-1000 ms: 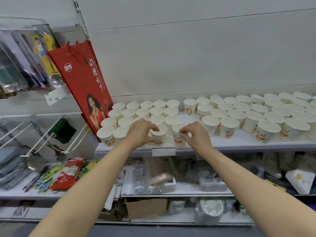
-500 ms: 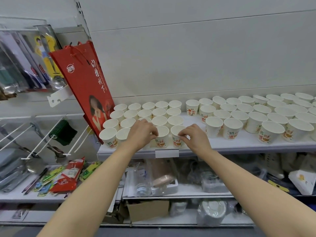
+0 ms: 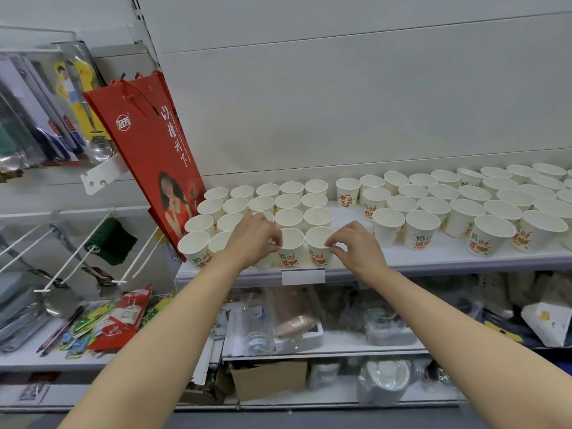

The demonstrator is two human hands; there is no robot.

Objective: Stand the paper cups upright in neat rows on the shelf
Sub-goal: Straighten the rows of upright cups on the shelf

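White paper cups with red and orange print stand upright on the white shelf point(image 3: 433, 261). A tight block of cups point(image 3: 288, 199) fills the left part, and a looser group of cups point(image 3: 464, 209) spreads to the right. My left hand point(image 3: 250, 239) curls its fingers onto the left rim of a front-row cup point(image 3: 291, 250). My right hand point(image 3: 356, 246) pinches the right rim of the neighbouring front cup point(image 3: 318, 247) between thumb and forefinger. Both cups stand side by side at the shelf's front edge. My left hand hides part of the cups behind it.
A red paper bag point(image 3: 154, 159) leans against the left end of the cup block. Hooks with utensils point(image 3: 62, 243) hang at left. A blank price tag point(image 3: 303, 276) sits on the shelf lip. Packaged goods and a cardboard box point(image 3: 269, 379) fill the lower shelves.
The two front cups have settled side by side in line with the front row. My right hand has slid off the front of its cup to the right rim. My left hand has barely moved.
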